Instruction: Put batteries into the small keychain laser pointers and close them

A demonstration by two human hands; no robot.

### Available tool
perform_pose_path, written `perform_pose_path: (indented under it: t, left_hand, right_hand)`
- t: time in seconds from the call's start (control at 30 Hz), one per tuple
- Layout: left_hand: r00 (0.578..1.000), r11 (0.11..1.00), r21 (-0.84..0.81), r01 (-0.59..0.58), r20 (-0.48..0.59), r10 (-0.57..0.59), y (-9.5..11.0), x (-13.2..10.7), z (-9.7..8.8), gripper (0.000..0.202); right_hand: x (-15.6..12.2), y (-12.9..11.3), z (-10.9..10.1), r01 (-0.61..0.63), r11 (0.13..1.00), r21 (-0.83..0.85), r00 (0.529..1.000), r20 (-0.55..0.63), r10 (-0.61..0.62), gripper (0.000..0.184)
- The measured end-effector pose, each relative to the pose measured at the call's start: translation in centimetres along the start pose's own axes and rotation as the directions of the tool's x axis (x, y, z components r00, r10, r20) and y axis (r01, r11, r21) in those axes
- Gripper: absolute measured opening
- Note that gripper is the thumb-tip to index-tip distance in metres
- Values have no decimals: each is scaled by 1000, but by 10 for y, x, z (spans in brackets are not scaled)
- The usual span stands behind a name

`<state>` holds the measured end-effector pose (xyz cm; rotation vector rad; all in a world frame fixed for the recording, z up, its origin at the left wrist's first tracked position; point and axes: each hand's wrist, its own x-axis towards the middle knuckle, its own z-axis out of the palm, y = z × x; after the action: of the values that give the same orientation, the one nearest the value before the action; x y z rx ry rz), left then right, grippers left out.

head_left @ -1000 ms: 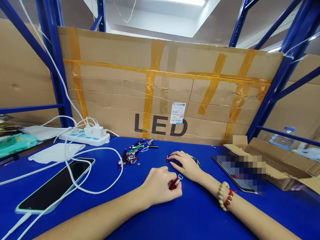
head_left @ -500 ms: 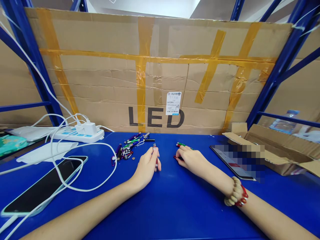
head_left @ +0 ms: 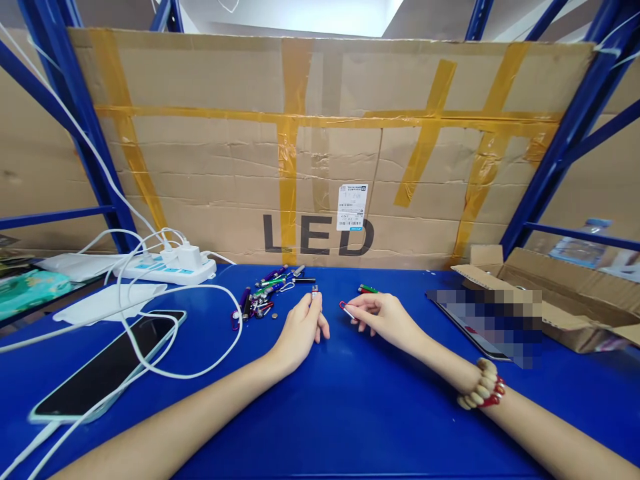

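Note:
My left hand [head_left: 300, 328] is closed around a slim red tube with a silver end, like a mini flashlight [head_left: 315, 291]; only its tip shows above the thumb. To the right, my right hand [head_left: 387, 321] pinches a small red carabiner clip [head_left: 344, 307] between thumb and fingertips, just above the table. Green and red mini flashlights [head_left: 369, 290] lie behind the right hand. Left of my left hand is a loose pile of coloured mini flashlights and clips [head_left: 263, 293]. A small round disc [head_left: 275, 316] lies beside that pile.
On the left, a phone [head_left: 110, 367] lies under looping white cables [head_left: 200, 373] near a power strip [head_left: 190, 272]. A tablet [head_left: 467, 327], partly blurred out, and an open cardboard box [head_left: 565, 330] are at the right. A large cardboard panel [head_left: 225, 167] stands behind the blue table [head_left: 320, 427].
My right hand has lifted slightly and turned, bringing the red carabiner clip into view at its fingertips. The left hand keeps its hold. The whole view has shifted slightly.

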<state>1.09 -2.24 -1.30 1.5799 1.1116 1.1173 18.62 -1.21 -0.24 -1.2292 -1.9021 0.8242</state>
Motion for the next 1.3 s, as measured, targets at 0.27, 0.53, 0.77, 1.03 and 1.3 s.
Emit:
perform_pose_path:
  t: [0.27,0.53,0.77,1.03,1.3]
  left_hand:
    - [992,994,43,-102,81,98,3,-6,0,33]
    - [984,995,-94,45,178,-27,5,-4,3,37]
    - [965,971,-211,111,257,-54,7,-4,5,34]
    - [956,930,-302,208,263,-128,17,-7,0,34]
    - [988,961,-271,57,153,-15,9,-8,3,28]
  right_hand:
    - [-8,-6,10,75,996,55,994,72,-79,35]
    - [-4,-5,9,119,974,191,991,-88,-104,33]
    - [-6,-4,12,110,945,308,994,-8,-113,27]
    - [-9,-8,7,274,941,196,960,1,-280,15]
    - [-18,-12,6,479,844,-244,874,45,-483,33]
